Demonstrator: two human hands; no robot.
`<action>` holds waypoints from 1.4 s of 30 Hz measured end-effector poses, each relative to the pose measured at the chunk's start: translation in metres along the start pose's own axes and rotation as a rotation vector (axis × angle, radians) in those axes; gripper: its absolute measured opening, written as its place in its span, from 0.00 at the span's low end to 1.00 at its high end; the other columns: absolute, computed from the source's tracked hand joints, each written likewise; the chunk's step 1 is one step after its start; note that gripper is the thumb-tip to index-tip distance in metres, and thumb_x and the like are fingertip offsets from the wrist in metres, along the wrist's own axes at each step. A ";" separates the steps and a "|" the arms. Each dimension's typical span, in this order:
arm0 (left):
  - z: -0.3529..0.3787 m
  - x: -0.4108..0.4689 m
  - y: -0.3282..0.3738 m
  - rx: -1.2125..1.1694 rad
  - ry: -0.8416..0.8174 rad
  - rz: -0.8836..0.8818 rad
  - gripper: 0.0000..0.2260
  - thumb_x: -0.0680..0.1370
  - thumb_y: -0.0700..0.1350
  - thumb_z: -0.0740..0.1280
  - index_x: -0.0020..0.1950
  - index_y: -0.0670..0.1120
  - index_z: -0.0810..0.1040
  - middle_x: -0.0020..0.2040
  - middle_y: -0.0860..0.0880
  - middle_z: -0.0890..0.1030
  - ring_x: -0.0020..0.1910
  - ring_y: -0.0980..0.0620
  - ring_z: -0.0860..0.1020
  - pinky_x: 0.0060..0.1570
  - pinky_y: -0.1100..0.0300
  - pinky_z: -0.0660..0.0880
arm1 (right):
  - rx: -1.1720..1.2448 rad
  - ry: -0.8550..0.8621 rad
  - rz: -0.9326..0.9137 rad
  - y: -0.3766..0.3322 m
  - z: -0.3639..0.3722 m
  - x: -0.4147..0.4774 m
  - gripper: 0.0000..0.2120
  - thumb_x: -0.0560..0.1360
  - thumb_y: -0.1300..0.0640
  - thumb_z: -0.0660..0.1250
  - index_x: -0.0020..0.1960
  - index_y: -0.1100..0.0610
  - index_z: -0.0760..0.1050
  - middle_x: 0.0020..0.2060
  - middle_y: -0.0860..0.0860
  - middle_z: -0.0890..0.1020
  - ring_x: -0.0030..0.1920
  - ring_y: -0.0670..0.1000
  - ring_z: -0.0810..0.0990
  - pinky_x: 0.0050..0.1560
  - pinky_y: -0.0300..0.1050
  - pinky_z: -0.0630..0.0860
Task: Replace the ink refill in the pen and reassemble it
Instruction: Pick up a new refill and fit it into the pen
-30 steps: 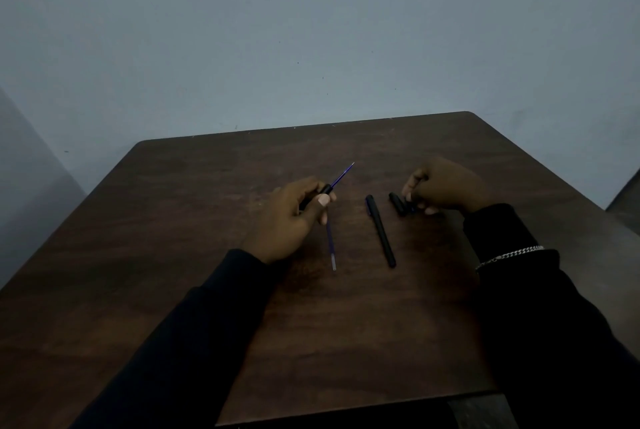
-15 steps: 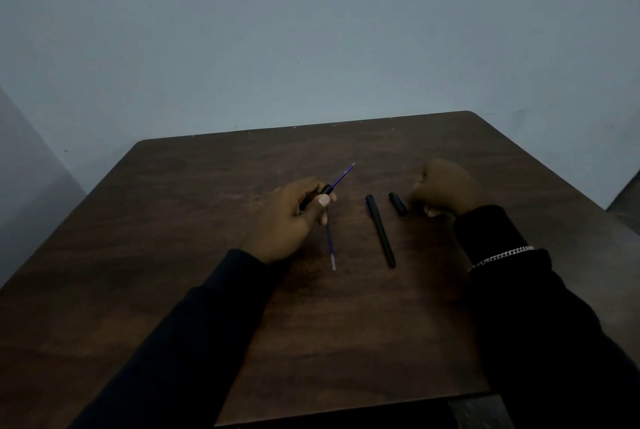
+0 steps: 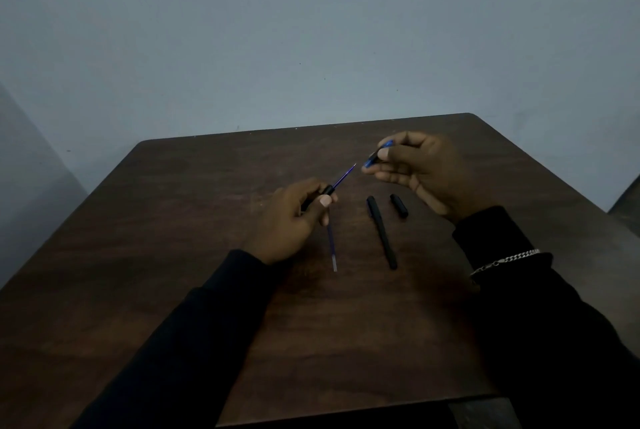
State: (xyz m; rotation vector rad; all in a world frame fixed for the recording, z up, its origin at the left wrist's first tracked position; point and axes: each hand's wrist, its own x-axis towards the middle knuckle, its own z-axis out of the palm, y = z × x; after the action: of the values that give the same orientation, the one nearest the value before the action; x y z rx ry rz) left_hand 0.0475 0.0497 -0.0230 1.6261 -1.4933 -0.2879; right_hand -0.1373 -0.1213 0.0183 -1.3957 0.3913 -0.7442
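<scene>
My left hand [image 3: 291, 220] grips a black pen barrel [image 3: 320, 195] with a thin blue refill [image 3: 344, 176] sticking out of it, pointing up and to the right. My right hand [image 3: 422, 172] is raised above the table and pinches a small blue-and-black pen tip piece [image 3: 377, 154], just right of the refill's point. On the table lie a loose blue refill [image 3: 331, 245], a long black pen part [image 3: 382, 231] and a short black cap [image 3: 399, 206], all between my hands.
The dark wooden table [image 3: 207, 290] has its far edge against a pale blue wall. A silver bracelet [image 3: 504, 260] sits on my right wrist over a dark sleeve. The table's near edge runs below my forearms.
My right hand has left the short black cap on the table and risen up and to the left, now holding the small blue tip piece near the refill's point. My left hand stays put.
</scene>
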 end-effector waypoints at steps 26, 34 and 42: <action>-0.001 -0.001 0.005 0.077 -0.038 0.009 0.08 0.85 0.43 0.64 0.52 0.53 0.81 0.37 0.55 0.82 0.40 0.59 0.81 0.42 0.61 0.73 | -0.048 -0.093 -0.025 0.004 0.014 -0.004 0.04 0.79 0.66 0.70 0.53 0.62 0.80 0.47 0.63 0.88 0.49 0.60 0.89 0.44 0.43 0.85; -0.002 -0.002 0.004 0.097 -0.047 0.017 0.07 0.85 0.45 0.64 0.53 0.50 0.82 0.38 0.54 0.82 0.41 0.58 0.81 0.43 0.57 0.78 | -0.162 -0.120 -0.030 0.007 0.017 -0.006 0.04 0.79 0.67 0.69 0.52 0.62 0.80 0.45 0.62 0.88 0.48 0.61 0.89 0.44 0.44 0.86; -0.003 -0.002 0.008 0.112 -0.054 0.026 0.07 0.85 0.44 0.64 0.51 0.49 0.81 0.37 0.54 0.82 0.39 0.57 0.80 0.40 0.61 0.72 | -0.201 -0.164 -0.046 0.010 0.026 -0.009 0.06 0.78 0.69 0.71 0.54 0.64 0.80 0.46 0.63 0.87 0.48 0.60 0.89 0.42 0.41 0.85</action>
State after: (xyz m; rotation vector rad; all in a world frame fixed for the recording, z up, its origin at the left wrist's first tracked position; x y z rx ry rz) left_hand 0.0432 0.0537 -0.0164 1.6973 -1.5944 -0.2389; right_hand -0.1246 -0.0960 0.0116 -1.6477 0.3126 -0.6345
